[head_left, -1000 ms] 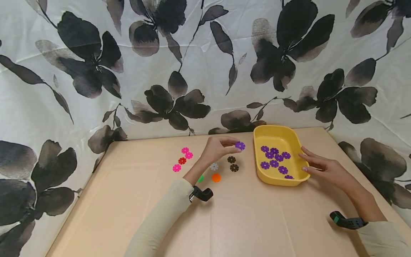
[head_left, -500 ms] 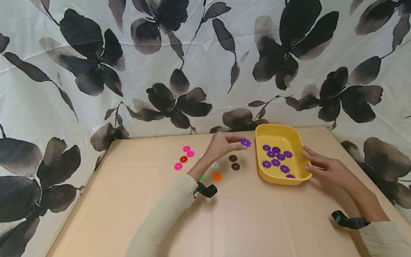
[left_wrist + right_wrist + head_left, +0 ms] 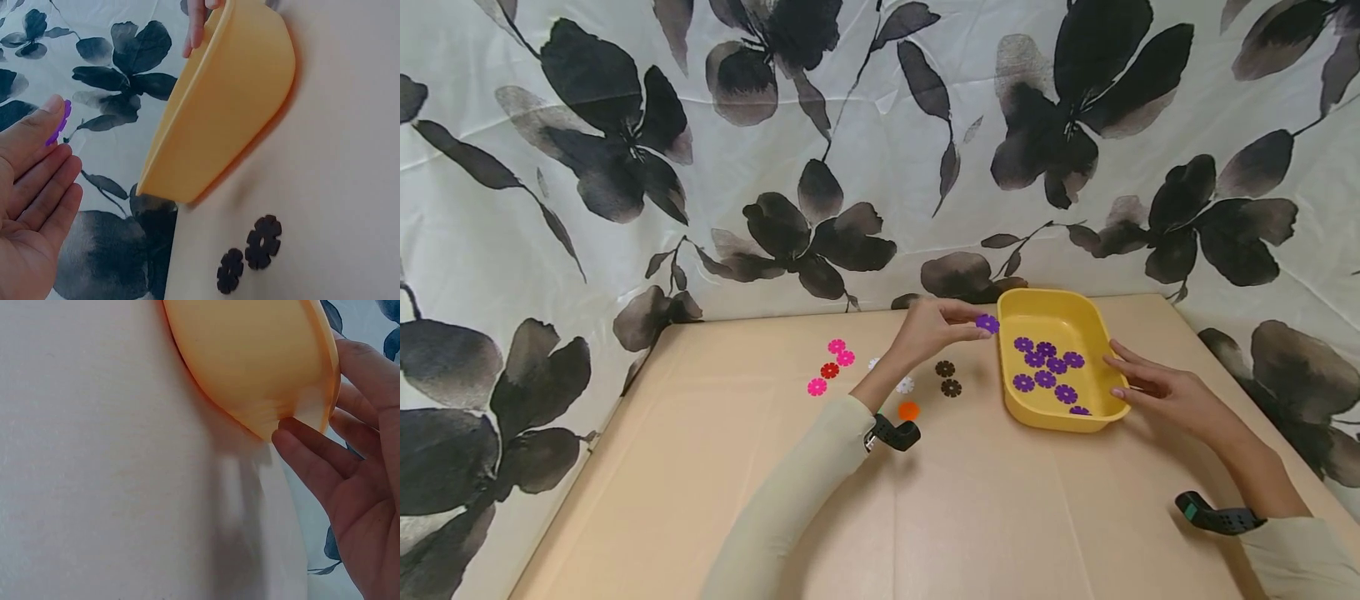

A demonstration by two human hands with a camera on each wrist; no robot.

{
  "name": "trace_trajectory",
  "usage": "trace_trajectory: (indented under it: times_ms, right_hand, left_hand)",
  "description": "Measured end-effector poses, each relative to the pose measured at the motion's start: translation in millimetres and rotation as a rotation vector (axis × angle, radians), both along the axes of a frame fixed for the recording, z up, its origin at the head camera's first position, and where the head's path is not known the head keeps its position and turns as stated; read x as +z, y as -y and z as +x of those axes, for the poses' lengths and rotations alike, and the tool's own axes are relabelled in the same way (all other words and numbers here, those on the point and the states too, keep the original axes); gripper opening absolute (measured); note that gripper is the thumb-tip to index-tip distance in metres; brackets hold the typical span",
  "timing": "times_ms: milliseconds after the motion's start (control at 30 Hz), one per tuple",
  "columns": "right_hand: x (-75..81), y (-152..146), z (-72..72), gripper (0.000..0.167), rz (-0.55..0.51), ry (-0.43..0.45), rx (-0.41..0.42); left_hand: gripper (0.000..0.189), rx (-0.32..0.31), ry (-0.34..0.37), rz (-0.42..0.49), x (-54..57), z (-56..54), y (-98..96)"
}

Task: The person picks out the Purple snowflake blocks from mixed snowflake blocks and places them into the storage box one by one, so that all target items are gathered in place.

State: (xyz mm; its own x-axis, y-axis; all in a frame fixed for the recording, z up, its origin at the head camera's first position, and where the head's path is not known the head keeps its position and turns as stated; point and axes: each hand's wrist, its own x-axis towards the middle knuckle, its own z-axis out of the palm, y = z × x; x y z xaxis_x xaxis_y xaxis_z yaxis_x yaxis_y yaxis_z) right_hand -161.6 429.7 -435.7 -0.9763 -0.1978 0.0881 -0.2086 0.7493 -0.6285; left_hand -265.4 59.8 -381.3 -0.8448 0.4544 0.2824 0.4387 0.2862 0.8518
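My left hand (image 3: 934,335) pinches a purple notched disc (image 3: 988,324) between thumb and fingertips, right at the left rim of a yellow tray (image 3: 1056,304). In the left wrist view, that purple disc (image 3: 60,125) stands edge-on by the thumb, with the other fingers extended below. Several matching purple discs (image 3: 1045,379) lie spread over the tray's floor. My right hand (image 3: 1172,400) holds the tray's right side: some fingertips reach over the rim, while others (image 3: 306,450) lie against its outer wall in the right wrist view.
Left of the tray lie two black discs (image 3: 951,387), an orange disc (image 3: 908,411) and white ones (image 3: 905,385), partly behind the left forearm. Pink discs (image 3: 817,387) and a red disc (image 3: 829,371) sit farther left. A floral cloth (image 3: 850,125) hangs behind the table (image 3: 715,467).
My left hand has moved right and slightly away from me, carrying the purple disc to the tray's rim. The right hand stays at the tray; the view has shifted slightly.
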Motion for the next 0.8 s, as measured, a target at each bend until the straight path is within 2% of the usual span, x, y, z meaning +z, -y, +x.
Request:
trace_trajectory:
  times_ms: [200, 500, 800]
  right_hand:
    - [0.7, 1, 0.8, 0.06, -0.006, 0.0, 0.002]
    - [-0.5, 2, 3.1, 0.061, -0.013, 0.01, -0.001]
    - [-0.8, 2, 5.5, 0.06, -0.017, 0.0, 0.002]
  left_hand:
    - [0.038, -0.049, 0.014, -0.033, 4.1, -6.3, -21.2]
    - [0.036, -0.014, 0.013, -0.157, 9.9, -18.4, -59.7]
    - [0.035, -0.003, 0.003, -0.253, 12.8, -30.5, -85.4]
